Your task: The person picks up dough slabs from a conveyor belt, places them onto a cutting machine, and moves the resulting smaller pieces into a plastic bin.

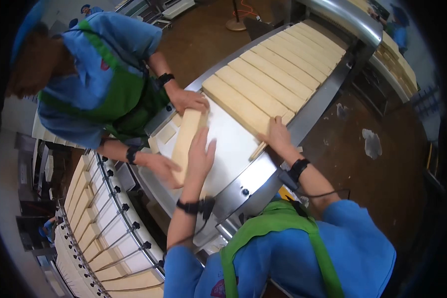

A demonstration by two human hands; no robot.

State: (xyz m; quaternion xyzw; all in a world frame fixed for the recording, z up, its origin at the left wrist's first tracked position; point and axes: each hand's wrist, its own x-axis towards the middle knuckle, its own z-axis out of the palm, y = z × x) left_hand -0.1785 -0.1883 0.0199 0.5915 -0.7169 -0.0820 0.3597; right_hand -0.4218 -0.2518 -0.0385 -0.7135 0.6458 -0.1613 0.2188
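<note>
Slab (186, 141): pale tan, matt, smooth-faced, with a soft, dough-like look; the exact material cannot be told. Slabs in the row (268, 79): same matt tan finish. Table (233, 144): sheet metal, smooth, satin sheen with dull reflections. Rack rails (119, 233): bright metal rod, glossy. Knobs (146, 245): black plastic, semi-gloss. Floor (382, 174): brown, matt, rough, with pale stains. Apron (283, 218): green cloth, matt. Shirt (352, 248): blue cloth, matt. Wrist strap (298, 169): black, matt.

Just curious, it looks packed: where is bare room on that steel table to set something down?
Bare steel lies between the strip under the left hand and the row of strips by the right hand. The row and the corner by the co-worker's hand are crowded.
</note>
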